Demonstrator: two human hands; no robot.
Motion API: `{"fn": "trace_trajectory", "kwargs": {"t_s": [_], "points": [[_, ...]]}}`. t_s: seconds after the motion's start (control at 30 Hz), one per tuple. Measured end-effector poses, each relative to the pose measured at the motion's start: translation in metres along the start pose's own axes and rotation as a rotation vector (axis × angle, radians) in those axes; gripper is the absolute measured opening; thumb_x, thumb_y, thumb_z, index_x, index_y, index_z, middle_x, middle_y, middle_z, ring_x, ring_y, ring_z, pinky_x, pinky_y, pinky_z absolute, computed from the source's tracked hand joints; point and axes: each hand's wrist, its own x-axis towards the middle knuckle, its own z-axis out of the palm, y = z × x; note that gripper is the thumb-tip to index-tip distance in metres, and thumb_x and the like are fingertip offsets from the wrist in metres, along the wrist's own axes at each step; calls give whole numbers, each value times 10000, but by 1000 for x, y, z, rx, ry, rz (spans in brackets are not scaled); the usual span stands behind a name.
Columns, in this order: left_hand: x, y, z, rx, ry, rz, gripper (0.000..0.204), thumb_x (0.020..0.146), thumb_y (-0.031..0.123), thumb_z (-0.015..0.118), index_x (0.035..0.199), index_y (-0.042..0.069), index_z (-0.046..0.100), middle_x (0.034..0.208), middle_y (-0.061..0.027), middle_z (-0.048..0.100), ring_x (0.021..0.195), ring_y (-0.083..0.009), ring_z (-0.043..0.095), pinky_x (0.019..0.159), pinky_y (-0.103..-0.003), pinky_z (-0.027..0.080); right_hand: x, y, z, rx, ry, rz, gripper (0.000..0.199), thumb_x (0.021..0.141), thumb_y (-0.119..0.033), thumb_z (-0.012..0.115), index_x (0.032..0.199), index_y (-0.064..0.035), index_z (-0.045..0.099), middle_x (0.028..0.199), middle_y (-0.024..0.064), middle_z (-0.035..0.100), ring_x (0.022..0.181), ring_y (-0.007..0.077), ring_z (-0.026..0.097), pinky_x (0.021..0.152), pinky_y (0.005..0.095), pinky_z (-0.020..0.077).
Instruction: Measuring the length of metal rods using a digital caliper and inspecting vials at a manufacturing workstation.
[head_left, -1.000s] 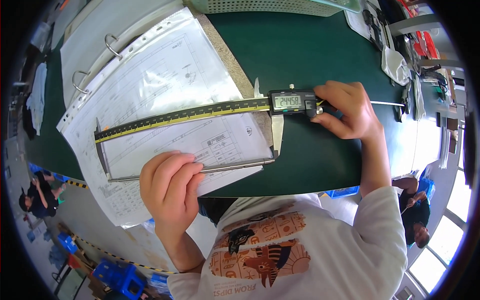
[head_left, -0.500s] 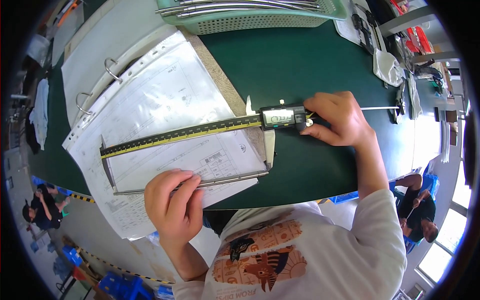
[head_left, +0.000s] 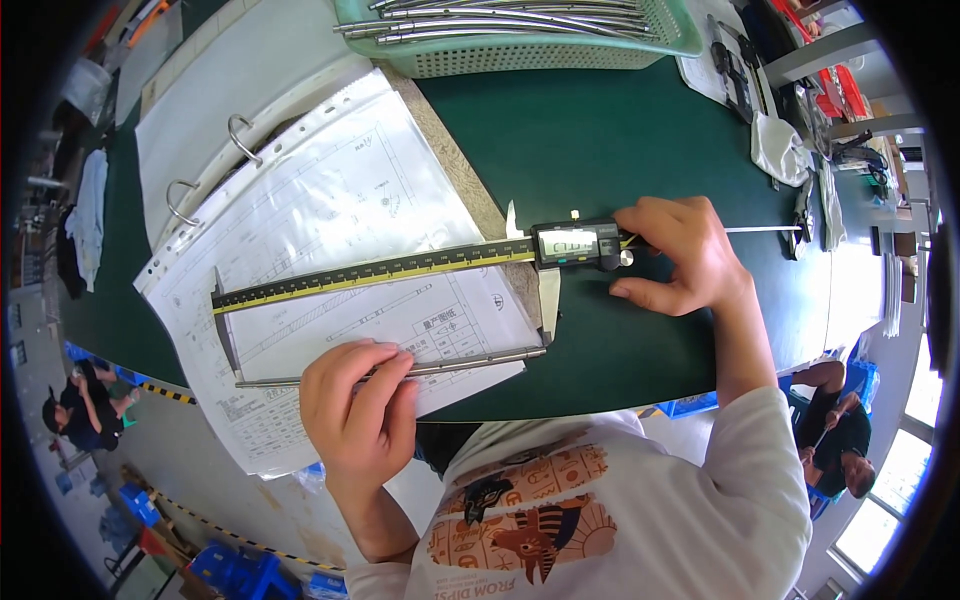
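Seen from above, a green bench point(head_left: 640, 130) with a smooth matte top and a curved-looking edge. On it lies an open ring binder point(head_left: 300, 75) with arched metal rings point(head_left: 243, 140). Its glossy plastic sleeve holds white sheets point(head_left: 400, 200) of fine line drawings and small tables; a strip of speckled, grainy board point(head_left: 450, 160) shows along their right edge.

The left hand point(head_left: 355, 410) is closed in a pinch, thumb against fingers, on a slender, shiny metal rod point(head_left: 480, 360). The rod runs nearly level over the lower part of the sheets, its right end just past them above the bench.

Above it stretches a long digital caliper point(head_left: 400, 268): a black and yellow scale bar, a boxy dark housing with a grey display point(head_left: 573, 245), and long tapering metal jaws, set wide apart, reaching down to the rod's two ends. Whether they touch is too small to tell.

The right hand point(head_left: 690, 260) is at the housing's right end, forefinger by its upper corner, thumb spread away below.

Beyond, a pale green plastic basket point(head_left: 540, 60) with perforated walls holds a bundle of glossy metal rods point(head_left: 510, 18). To its right is a crumpled white cloth point(head_left: 780, 148).
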Motion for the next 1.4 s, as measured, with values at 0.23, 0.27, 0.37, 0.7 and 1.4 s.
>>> {"fn": "trace_trajectory", "kwargs": {"t_s": [0.23, 0.27, 0.37, 0.7, 1.4], "points": [[2, -2, 2, -18, 8, 12, 203, 654, 27, 679, 853, 46, 649, 890, -68, 607, 819, -259, 582, 717, -348, 446, 0, -2, -2, -22, 5, 7, 407, 652, -285, 727, 932, -22, 590, 689, 81, 531, 536, 273, 520, 455, 350, 386], [3, -2, 2, -16, 9, 12, 203, 654, 27, 679, 853, 46, 649, 890, -68, 607, 819, -259, 582, 717, -348, 446, 1, -2, -2, -16, 6, 10, 403, 652, -281, 725, 931, -22, 591, 689, 82, 531, 538, 275, 521, 455, 352, 385], [2, -1, 0, 0, 14, 1, 203, 652, 27, 679, 851, 50, 649, 891, -66, 609, 821, -259, 583, 714, -347, 448, 2, -1, -1, -19, 3, 4, 401, 650, -279, 722, 927, -19, 592, 686, 88, 530, 543, 278, 523, 456, 351, 387], [-3, 0, 3, -7, 3, -5, 196, 689, 67, 670, 882, 58, 642, 922, -35, 597, 853, -221, 580, 713, -335, 454, -4, 0, 2, -42, 33, -10, 414, 615, -298, 695, 870, 11, 590, 619, 78, 498, 455, 213, 482, 427, 306, 366], [-1, 0, 3, -14, 2, -7, 187, 685, 52, 663, 870, 62, 639, 920, -30, 595, 851, -210, 574, 717, -327, 454, -1, 3, 3, -20, 44, 11, 333, 592, -197, 645, 837, 14, 568, 604, 83, 474, 453, 222, 459, 426, 313, 355]]}}
